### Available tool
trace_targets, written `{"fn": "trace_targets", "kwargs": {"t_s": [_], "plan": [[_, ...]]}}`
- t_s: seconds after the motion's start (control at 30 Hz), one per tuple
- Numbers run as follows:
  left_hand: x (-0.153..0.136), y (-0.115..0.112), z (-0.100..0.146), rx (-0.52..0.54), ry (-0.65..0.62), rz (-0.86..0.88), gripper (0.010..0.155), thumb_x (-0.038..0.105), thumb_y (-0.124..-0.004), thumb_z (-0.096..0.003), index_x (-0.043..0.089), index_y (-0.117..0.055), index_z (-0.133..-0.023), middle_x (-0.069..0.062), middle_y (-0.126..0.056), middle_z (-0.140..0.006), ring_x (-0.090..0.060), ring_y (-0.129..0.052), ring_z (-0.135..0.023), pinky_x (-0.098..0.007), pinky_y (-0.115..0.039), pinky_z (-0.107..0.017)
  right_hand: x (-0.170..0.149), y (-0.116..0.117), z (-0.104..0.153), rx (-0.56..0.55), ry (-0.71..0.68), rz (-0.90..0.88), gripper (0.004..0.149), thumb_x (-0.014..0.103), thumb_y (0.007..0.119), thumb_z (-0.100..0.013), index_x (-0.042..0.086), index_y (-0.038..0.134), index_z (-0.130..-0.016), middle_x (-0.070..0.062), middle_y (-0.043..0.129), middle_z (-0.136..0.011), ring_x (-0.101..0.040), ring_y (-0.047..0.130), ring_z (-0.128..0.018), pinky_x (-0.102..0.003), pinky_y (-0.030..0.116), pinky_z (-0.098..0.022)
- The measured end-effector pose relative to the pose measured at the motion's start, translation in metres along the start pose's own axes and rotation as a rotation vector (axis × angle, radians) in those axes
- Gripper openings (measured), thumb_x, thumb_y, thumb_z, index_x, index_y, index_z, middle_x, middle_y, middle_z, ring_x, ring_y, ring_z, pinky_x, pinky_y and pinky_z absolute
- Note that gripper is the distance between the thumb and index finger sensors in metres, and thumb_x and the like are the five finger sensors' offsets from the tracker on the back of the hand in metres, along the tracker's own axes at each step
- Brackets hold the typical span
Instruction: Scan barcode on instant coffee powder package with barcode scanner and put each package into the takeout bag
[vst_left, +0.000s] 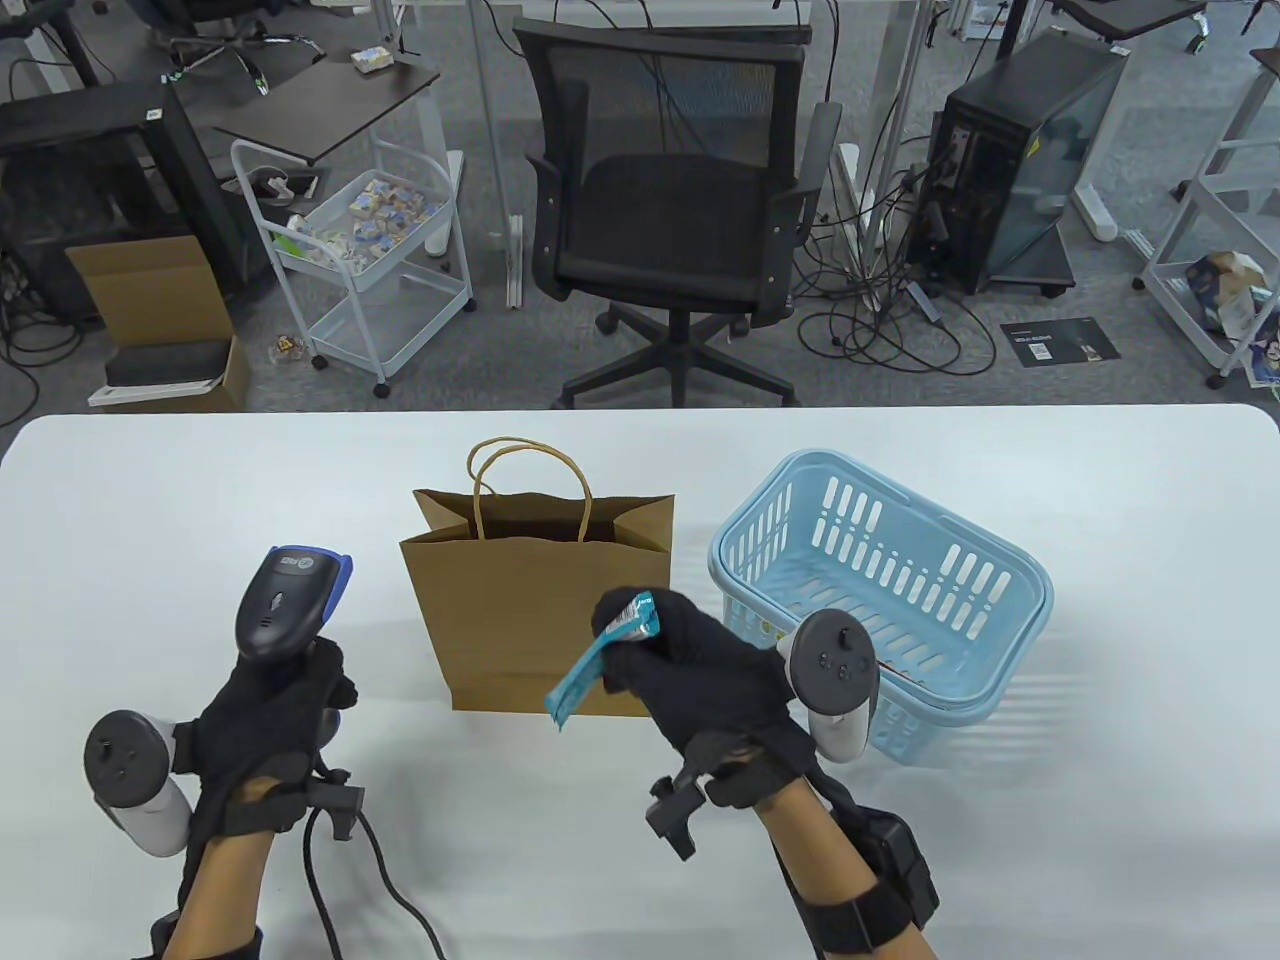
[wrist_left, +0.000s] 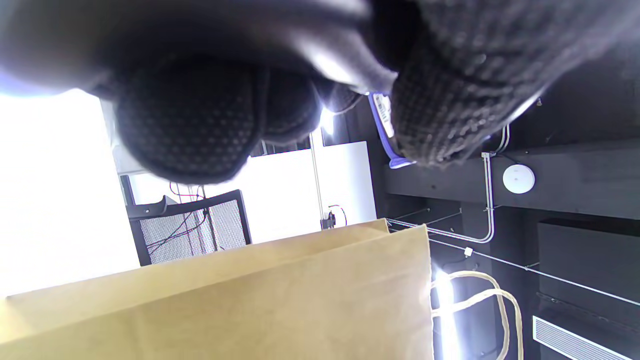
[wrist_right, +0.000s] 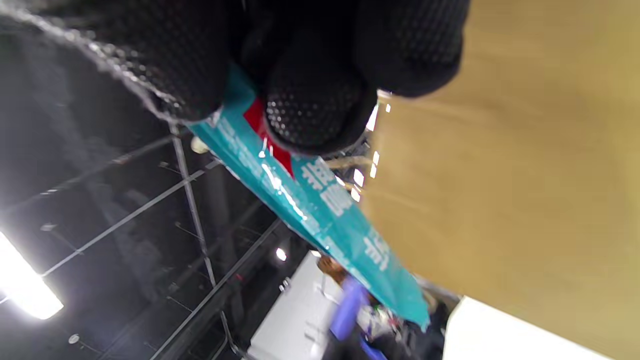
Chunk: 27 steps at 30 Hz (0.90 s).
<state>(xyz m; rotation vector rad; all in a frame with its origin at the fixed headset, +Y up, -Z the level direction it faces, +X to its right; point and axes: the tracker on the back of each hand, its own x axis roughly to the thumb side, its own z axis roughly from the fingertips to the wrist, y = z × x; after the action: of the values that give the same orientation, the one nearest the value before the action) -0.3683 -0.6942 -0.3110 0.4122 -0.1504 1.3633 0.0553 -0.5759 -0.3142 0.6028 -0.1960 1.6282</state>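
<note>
Here, right hand (vst_left: 715, 665) clenched on 1 teal coffee packet (vst_left: 600, 657), raised above the table (vst_left: 120, 520) toward its near edge, in front of the paper bag (vst_left: 520, 620). Pinched at its upper end between thumb and fingers (wrist_right: 315, 110); lower end slanting down free, clear of the glove. Glossy foil, long and flat, white lettering and a red patch, seen close in the right wrist view. Left hand (vst_left: 270, 720) curled round the grip of the scanner (vst_left: 285, 600), held above the table's near left part, head toward the bag. Scanner of grey plastic with a blue rim, black cable trailing off the near edge. Bag of matte brown paper, upright mid-table, mouth open, 2 twisted cord handles. Just beside it on the right, a pale blue slotted plastic basket (vst_left: 900, 560). Table white, smooth, rounded at its far corners. Beyond the far edge, grey carpet, a black mesh chair (vst_left: 670, 200), a white cart (vst_left: 370, 260), cables.
</note>
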Motion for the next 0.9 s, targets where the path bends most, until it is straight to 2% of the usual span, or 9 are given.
{"fn": "trace_targets", "kwargs": {"t_s": [0.13, 0.27, 0.33, 0.43, 0.57, 0.7, 0.9], "plan": [[0.004, -0.004, 0.0, -0.028, -0.02, -0.029, 0.067, 0.053, -0.09, -0.049, 0.023, -0.066, -0.103, 0.0, -0.091, -0.077, -0.027, -0.107, -0.048, -0.05, -0.082, -0.053, 0.05, -0.011, -0.021, -0.078, -0.102, 0.138, 0.046, 0.044, 0.086, -0.049, 0.036, 0.079, -0.093, 0.001, 0.093, -0.084, -0.016, 0.101, -0.054, -0.033, 0.085, -0.042], [0.008, -0.004, 0.001, -0.022, -0.04, -0.026, 0.067, 0.053, -0.09, -0.0491, 0.022, -0.066, -0.103, 0.0, -0.091, -0.077, -0.027, -0.107, -0.048, -0.05, -0.082, -0.053, 0.074, -0.02, -0.017, -0.262, -0.19, 0.264, 0.044, 0.045, 0.085, -0.048, 0.039, 0.084, -0.091, -0.001, 0.096, -0.085, -0.017, 0.106, -0.059, -0.034, 0.089, -0.043], [0.008, -0.003, 0.001, -0.019, -0.043, -0.023, 0.067, 0.053, -0.09, -0.0493, 0.023, -0.065, -0.103, 0.0, -0.091, -0.077, -0.027, -0.107, -0.048, -0.05, -0.082, -0.053, 0.074, -0.023, -0.015, -0.351, -0.211, 0.319, 0.043, 0.043, 0.086, -0.048, 0.04, 0.085, -0.091, -0.001, 0.096, -0.087, -0.018, 0.106, -0.062, -0.035, 0.089, -0.045], [0.007, -0.005, 0.002, -0.019, -0.042, -0.017, 0.067, 0.053, -0.09, -0.0492, 0.022, -0.066, -0.103, 0.0, -0.091, -0.077, -0.026, -0.107, -0.048, -0.05, -0.082, -0.052, 0.067, -0.029, -0.015, -0.348, -0.224, 0.397, 0.042, 0.038, 0.085, -0.048, 0.04, 0.084, -0.09, -0.001, 0.094, -0.091, -0.021, 0.104, -0.07, -0.038, 0.087, -0.051], [0.005, -0.009, 0.003, -0.035, -0.038, -0.043, 0.067, 0.053, -0.09, -0.0491, 0.023, -0.066, -0.103, 0.0, -0.091, -0.076, -0.026, -0.107, -0.047, -0.05, -0.082, -0.052, 0.053, -0.036, -0.018, -0.391, -0.211, 0.454, 0.042, 0.035, 0.085, -0.047, 0.039, 0.085, -0.089, -0.001, 0.096, -0.089, -0.022, 0.104, -0.07, -0.039, 0.087, -0.05], [0.003, -0.01, 0.003, -0.04, -0.033, -0.041, 0.067, 0.053, -0.09, -0.0491, 0.022, -0.066, -0.103, 0.0, -0.091, -0.076, -0.026, -0.107, -0.047, -0.05, -0.083, -0.052, 0.042, -0.037, -0.022, -0.38, -0.202, 0.492, 0.042, 0.034, 0.085, -0.046, 0.039, 0.085, -0.088, 0.001, 0.097, -0.086, -0.021, 0.103, -0.072, -0.039, 0.085, -0.051], [0.003, -0.011, 0.004, -0.038, -0.028, -0.028, 0.067, 0.054, -0.09, -0.049, 0.023, -0.066, -0.103, 0.0, -0.092, -0.076, -0.026, -0.107, -0.047, -0.05, -0.083, -0.051, 0.018, -0.033, -0.031, -0.344, -0.174, 0.403, 0.041, 0.032, 0.085, -0.046, 0.041, 0.086, -0.086, 0.001, 0.099, -0.086, -0.022, 0.103, -0.074, -0.041, 0.085, -0.053]]}}
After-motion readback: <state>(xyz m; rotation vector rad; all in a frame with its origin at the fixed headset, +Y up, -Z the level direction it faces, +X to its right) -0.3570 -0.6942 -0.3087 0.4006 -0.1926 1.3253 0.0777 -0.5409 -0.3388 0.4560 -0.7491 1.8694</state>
